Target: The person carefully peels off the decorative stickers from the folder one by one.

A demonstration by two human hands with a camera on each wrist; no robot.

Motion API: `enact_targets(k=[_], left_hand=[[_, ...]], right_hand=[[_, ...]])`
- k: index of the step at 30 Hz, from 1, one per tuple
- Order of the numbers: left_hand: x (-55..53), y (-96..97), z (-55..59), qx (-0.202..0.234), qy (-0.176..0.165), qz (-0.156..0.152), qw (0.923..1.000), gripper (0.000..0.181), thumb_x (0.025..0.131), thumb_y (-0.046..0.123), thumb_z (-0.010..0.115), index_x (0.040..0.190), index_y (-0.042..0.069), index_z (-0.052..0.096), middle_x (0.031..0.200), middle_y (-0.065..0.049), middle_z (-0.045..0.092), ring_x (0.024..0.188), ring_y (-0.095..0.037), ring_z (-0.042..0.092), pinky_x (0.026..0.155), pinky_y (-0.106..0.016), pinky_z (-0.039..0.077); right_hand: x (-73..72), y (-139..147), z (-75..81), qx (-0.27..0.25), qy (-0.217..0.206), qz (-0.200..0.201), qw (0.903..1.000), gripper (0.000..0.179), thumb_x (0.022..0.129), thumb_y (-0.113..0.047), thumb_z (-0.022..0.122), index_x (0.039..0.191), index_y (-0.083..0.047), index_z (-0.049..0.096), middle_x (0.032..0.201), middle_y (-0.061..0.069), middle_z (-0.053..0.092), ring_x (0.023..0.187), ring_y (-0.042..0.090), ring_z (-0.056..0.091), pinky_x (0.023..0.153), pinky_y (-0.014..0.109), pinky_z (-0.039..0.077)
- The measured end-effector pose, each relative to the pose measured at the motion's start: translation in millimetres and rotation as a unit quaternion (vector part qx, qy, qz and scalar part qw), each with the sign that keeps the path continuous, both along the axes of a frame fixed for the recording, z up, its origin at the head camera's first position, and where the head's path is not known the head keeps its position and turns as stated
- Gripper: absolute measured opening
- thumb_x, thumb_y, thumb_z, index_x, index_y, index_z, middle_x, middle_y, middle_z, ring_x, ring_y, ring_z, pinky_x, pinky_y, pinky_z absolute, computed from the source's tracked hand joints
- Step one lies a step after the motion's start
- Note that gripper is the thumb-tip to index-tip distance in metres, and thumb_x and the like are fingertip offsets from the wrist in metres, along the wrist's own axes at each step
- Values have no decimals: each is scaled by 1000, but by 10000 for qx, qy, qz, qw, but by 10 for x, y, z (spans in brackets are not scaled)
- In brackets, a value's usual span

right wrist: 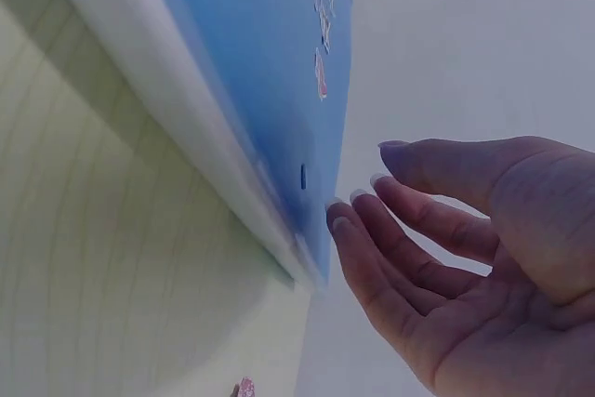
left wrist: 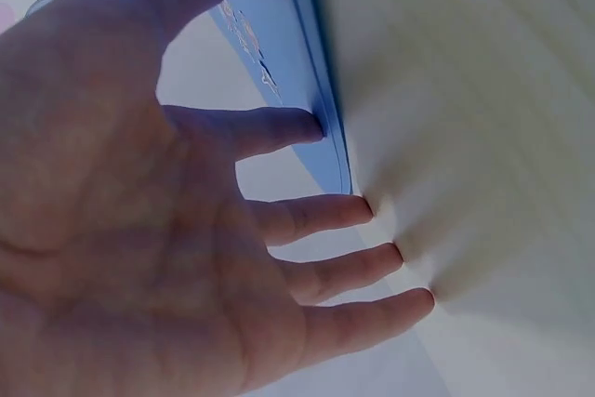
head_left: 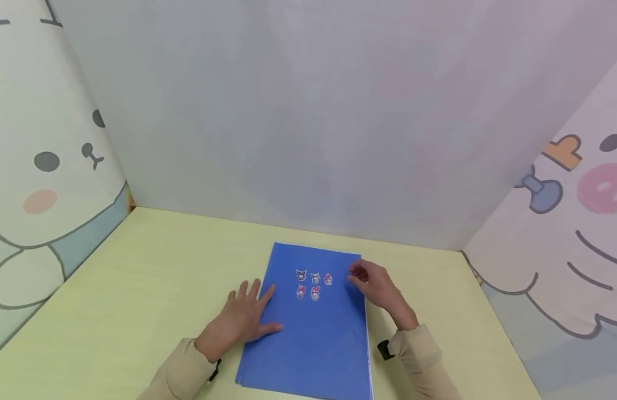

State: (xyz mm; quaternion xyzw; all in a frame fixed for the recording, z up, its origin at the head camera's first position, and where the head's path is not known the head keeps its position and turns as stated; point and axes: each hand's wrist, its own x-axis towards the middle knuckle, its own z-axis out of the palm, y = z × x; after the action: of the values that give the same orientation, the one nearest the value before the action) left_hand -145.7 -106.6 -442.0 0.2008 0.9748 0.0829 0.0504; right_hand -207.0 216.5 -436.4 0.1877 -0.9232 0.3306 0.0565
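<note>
In the head view, the blue folder [head_left: 313, 350] lies upright-oriented on the pale yellow table [head_left: 153, 294], at six o'clock of the scene. From the folder's middle, the left hand [head_left: 242, 315] is at nine o'clock, its fingers straight and fanned wide; thumb and index finger reach over the cover, the others lie beyond its edge, and it grips nothing. The right hand [head_left: 378, 286] sits at two o'clock, overlapping the long edge, its fingers loosely bent. The cover is plain blue, with five small cartoon stickers [head_left: 315, 277] toward twelve o'clock: three in the upper row, two in the lower. White shows along the edge at three o'clock.

In the left wrist view, the folder runs down from twelve o'clock, two layers visible at its edge. The thumb rests on the cover and the index fingertip meets the edge; the other three fingertips press on the table toward four o'clock.

In the right wrist view, the folder lies toward ten o'clock from the hand, a thick white side below its blue cover. Thumb and curved fingers stand apart with nothing between them; whether a fingertip touches the cover cannot be told.
</note>
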Motion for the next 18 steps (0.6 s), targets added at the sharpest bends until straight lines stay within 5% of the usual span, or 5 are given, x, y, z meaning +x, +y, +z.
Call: enact_targets(k=[18], left_hand=[[5, 1, 0, 107, -367, 194, 9991, 86, 90, 59, 71, 152, 5, 48, 153, -27, 40, 140, -52, 37, 105, -71, 34]], right_hand=[[-39, -260, 28, 346, -378, -83, 9987, 13, 91, 3, 74, 103, 5, 68, 96, 14, 69, 83, 24, 67, 76, 42, 57]])
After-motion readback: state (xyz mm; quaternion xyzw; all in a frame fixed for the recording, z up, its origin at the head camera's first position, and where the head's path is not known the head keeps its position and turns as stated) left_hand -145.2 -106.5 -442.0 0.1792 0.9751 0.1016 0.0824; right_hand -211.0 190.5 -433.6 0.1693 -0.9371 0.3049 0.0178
